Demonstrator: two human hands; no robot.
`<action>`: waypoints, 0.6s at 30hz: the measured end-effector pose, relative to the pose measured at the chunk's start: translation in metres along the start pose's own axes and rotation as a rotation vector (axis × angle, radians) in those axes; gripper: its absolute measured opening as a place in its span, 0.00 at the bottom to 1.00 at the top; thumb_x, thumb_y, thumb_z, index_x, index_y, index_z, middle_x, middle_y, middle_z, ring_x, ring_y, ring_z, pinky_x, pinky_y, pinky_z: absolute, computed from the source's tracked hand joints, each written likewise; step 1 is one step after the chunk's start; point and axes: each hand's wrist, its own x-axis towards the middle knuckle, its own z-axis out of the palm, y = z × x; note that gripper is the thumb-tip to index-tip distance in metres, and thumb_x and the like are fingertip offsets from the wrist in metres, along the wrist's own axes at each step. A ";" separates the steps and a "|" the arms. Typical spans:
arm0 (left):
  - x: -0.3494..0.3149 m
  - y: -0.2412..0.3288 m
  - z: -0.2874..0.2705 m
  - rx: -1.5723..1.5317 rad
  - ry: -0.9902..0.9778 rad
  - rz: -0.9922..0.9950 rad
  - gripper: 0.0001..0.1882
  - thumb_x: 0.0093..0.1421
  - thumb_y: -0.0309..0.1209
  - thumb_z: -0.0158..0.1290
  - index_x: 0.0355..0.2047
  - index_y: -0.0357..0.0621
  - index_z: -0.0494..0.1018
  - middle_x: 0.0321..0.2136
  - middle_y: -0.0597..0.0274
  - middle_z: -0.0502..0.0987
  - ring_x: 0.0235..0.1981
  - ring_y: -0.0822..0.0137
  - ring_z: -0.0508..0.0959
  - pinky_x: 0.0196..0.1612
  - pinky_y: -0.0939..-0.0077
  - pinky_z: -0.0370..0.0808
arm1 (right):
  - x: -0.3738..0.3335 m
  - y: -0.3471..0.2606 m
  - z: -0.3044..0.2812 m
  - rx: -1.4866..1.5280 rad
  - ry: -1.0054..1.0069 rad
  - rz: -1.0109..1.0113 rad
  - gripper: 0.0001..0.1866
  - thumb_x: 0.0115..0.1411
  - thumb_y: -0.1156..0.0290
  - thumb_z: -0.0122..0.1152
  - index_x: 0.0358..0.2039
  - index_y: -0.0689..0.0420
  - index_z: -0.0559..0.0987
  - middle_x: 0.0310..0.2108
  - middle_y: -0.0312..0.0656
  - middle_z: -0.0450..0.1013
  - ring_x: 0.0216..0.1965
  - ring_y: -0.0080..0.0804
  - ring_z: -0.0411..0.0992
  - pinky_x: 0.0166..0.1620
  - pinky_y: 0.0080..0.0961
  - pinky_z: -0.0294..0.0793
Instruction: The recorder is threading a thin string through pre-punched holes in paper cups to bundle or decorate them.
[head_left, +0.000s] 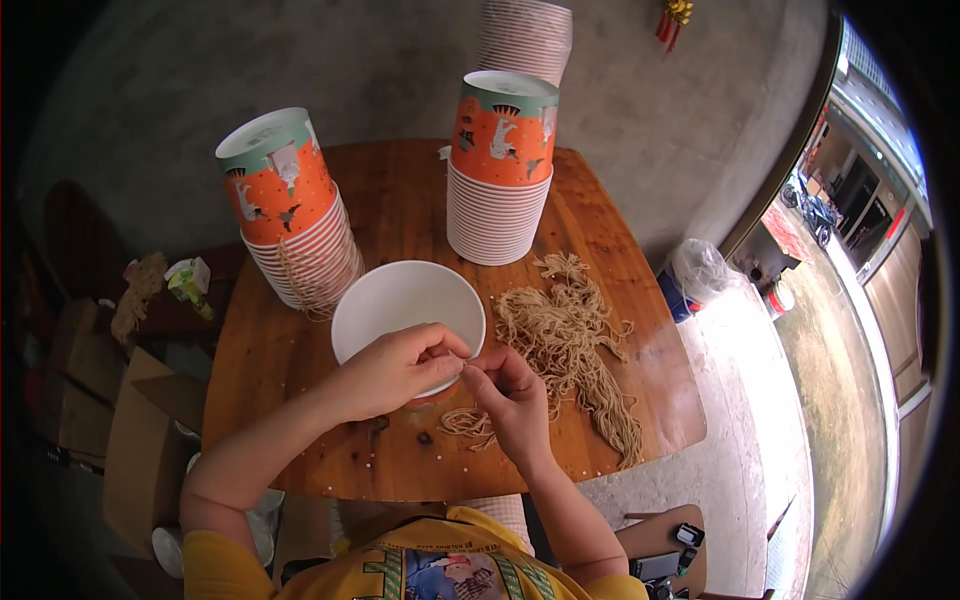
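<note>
A white-lined paper bucket (385,305) stands mouth up on the wooden table in front of me. My left hand (392,372) reaches across its near rim, with thumb and fingers pinched together. At the rim's right side my right hand (517,402) is pinched too, its fingertips meeting those of the left. Whatever lies between the fingertips is too small to make out. Beside my right hand spreads a tangled heap of tan twine (570,345). A small loose coil of twine (464,424) lies just left of my right wrist.
Two stacks of upside-down orange-and-green paper buckets, a left stack (285,200) draped with twine and a right stack (503,160), rise at the table's back. Another stack (525,40) is behind. A cardboard box (150,430) sits left; a bagged bucket (692,275) stands right.
</note>
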 end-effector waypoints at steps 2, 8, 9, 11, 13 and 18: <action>0.000 0.001 -0.002 -0.033 -0.054 -0.073 0.09 0.65 0.30 0.50 0.42 0.38 0.72 0.31 0.63 0.76 0.33 0.77 0.74 0.38 0.78 0.73 | 0.000 0.000 0.001 -0.009 0.002 -0.003 0.03 0.62 0.74 0.61 0.33 0.58 0.76 0.24 0.24 0.70 0.25 0.07 0.63 0.28 0.08 0.60; -0.002 0.005 0.000 0.072 0.014 0.018 0.07 0.62 0.28 0.52 0.37 0.37 0.71 0.29 0.63 0.74 0.30 0.75 0.74 0.35 0.77 0.72 | 0.000 0.005 0.000 -0.179 0.007 -0.063 0.05 0.62 0.73 0.61 0.34 0.60 0.76 0.21 0.27 0.71 0.23 0.09 0.64 0.27 0.11 0.65; -0.002 0.009 0.001 0.136 0.030 0.037 0.05 0.61 0.26 0.53 0.36 0.38 0.70 0.29 0.65 0.73 0.30 0.76 0.72 0.35 0.79 0.72 | 0.000 0.006 -0.001 -0.179 0.008 -0.062 0.05 0.62 0.73 0.61 0.34 0.60 0.76 0.21 0.27 0.71 0.23 0.09 0.64 0.27 0.11 0.65; -0.003 0.012 0.002 0.202 0.048 0.055 0.04 0.61 0.24 0.53 0.35 0.39 0.70 0.29 0.68 0.72 0.30 0.78 0.71 0.36 0.81 0.71 | 0.000 0.006 -0.001 -0.216 -0.005 -0.105 0.05 0.62 0.73 0.61 0.33 0.60 0.75 0.20 0.26 0.69 0.21 0.09 0.62 0.25 0.11 0.63; -0.004 0.012 0.004 0.186 0.054 0.064 0.05 0.59 0.24 0.54 0.33 0.40 0.68 0.29 0.67 0.70 0.29 0.76 0.71 0.35 0.80 0.71 | 0.000 0.007 -0.001 -0.240 -0.003 -0.116 0.05 0.61 0.73 0.62 0.33 0.59 0.75 0.18 0.27 0.67 0.20 0.09 0.61 0.25 0.12 0.63; -0.006 0.003 0.008 0.403 0.133 0.265 0.07 0.56 0.21 0.53 0.35 0.40 0.68 0.33 0.61 0.67 0.37 0.64 0.72 0.41 0.71 0.71 | -0.004 0.004 0.000 -0.457 0.019 -0.184 0.05 0.59 0.74 0.63 0.33 0.58 0.75 0.16 0.30 0.65 0.17 0.14 0.62 0.22 0.16 0.63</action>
